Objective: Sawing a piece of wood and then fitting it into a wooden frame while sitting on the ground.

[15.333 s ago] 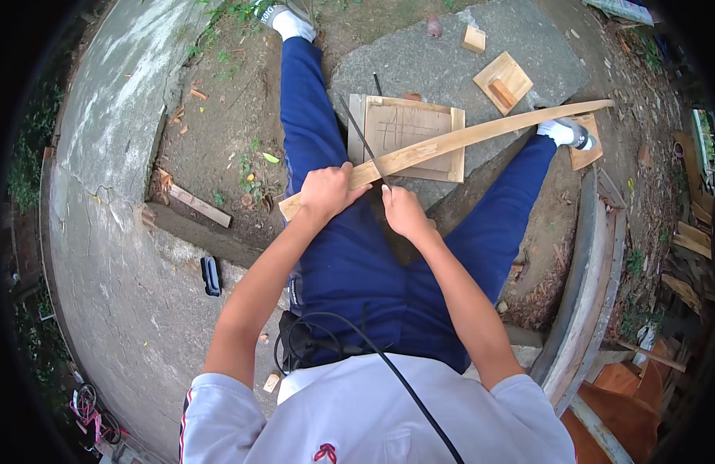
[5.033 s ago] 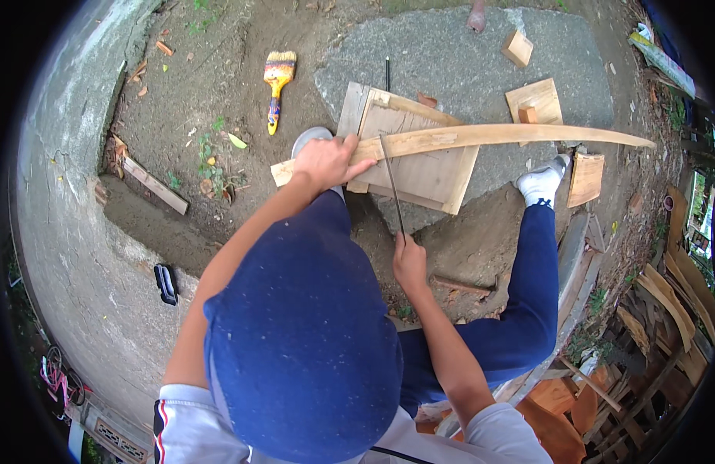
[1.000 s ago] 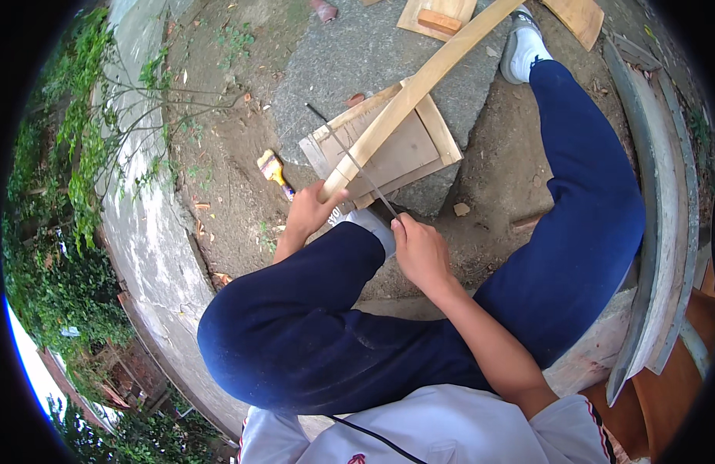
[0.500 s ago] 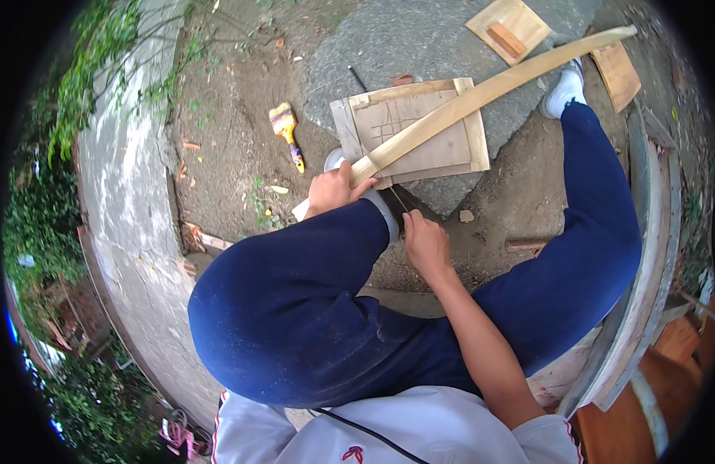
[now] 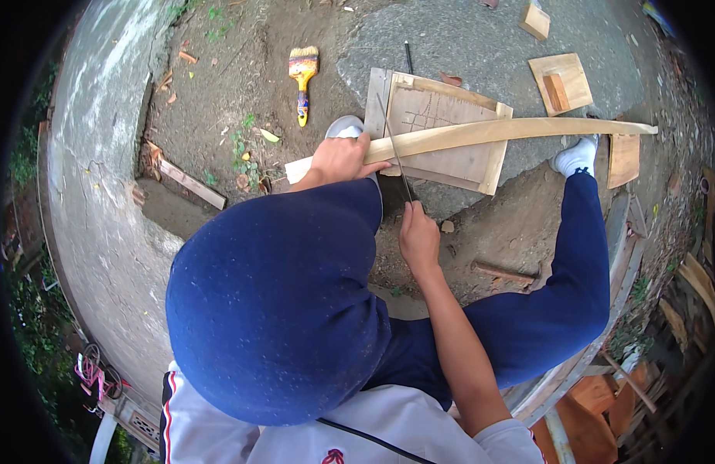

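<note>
A long, slightly curved strip of pale wood [image 5: 481, 135] lies across a framed wooden board [image 5: 442, 166]. My left hand [image 5: 340, 160] presses on the strip near its left end, fingers wrapped over it. My right hand [image 5: 419, 240] is closed around the near end of a thin metal blade [image 5: 393, 143], seen edge-on. The blade crosses the strip just right of my left hand, its far tip over the board. Whether it has teeth, and what its handle looks like, cannot be made out. Pencilled grid lines mark the board.
The board rests on a flat grey stone [image 5: 465, 46]. A yellow-handled paintbrush [image 5: 303, 81] and a dark pencil [image 5: 408, 58] lie beyond. At the right are a square wood piece with a small block on it [image 5: 562, 85], another wood block [image 5: 535, 22] and a plank [image 5: 625, 158]. My bent knee [image 5: 272, 301] fills the near left.
My view has shifted, and the strip appears more level. The blade stands more upright in the picture and reaches farther across the strip. Both hands keep their holds.
</note>
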Demonstrator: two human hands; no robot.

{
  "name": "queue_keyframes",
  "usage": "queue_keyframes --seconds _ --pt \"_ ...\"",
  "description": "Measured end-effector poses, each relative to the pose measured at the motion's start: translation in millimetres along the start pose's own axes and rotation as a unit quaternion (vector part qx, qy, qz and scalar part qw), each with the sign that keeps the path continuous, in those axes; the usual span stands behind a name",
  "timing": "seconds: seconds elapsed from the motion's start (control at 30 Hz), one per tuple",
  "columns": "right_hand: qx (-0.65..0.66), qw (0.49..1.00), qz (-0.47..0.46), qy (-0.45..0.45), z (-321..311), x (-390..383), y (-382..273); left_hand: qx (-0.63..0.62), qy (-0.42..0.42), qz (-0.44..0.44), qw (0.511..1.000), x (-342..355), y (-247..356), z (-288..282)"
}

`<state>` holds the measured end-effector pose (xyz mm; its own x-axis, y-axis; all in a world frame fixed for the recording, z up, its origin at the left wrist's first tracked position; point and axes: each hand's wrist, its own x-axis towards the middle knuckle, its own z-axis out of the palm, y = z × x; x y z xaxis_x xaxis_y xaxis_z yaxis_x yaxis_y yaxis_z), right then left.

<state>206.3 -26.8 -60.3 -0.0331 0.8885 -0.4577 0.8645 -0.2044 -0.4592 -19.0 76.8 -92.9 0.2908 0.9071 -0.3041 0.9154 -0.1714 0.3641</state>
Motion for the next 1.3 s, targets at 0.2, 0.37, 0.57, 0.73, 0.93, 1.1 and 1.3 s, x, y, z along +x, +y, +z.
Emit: queue_keyframes --seconds 0.2,0.37,0.57,0.73,0.93,1.1,1.3 --pt "0.044 0.996 -0.048 0.061 10 -2 -7 -0.009 0.021 0.009 1.0 -2 1 2" --pt "0.034 0.999 0.008 0.021 13 -7 -14 -0.002 0.031 0.005 0.999 -1 0 1" --pt "0.028 1.0 -0.008 0.008 14 -10 -5 -0.024 0.018 -0.002 1.0 -2 1 0" --pt "0.038 0.999 0.025 -0.013 14 -5 -4 -0.03 0.003 -0.011 0.999 -2 1 -1" --pt "0.041 0.997 0.063 -0.03 16 -8 -8 -0.025 -0.005 -0.007 1.0 -1 -1 2" --pt "0.102 0.991 -0.057 0.064 25 -12 0 -0.029 0.01 -0.005 1.0 -2 -1 5" --pt "0.074 0.997 0.01 0.008 20 -7 -2 -0.026 0.025 0.004 0.999 -2 -2 5"
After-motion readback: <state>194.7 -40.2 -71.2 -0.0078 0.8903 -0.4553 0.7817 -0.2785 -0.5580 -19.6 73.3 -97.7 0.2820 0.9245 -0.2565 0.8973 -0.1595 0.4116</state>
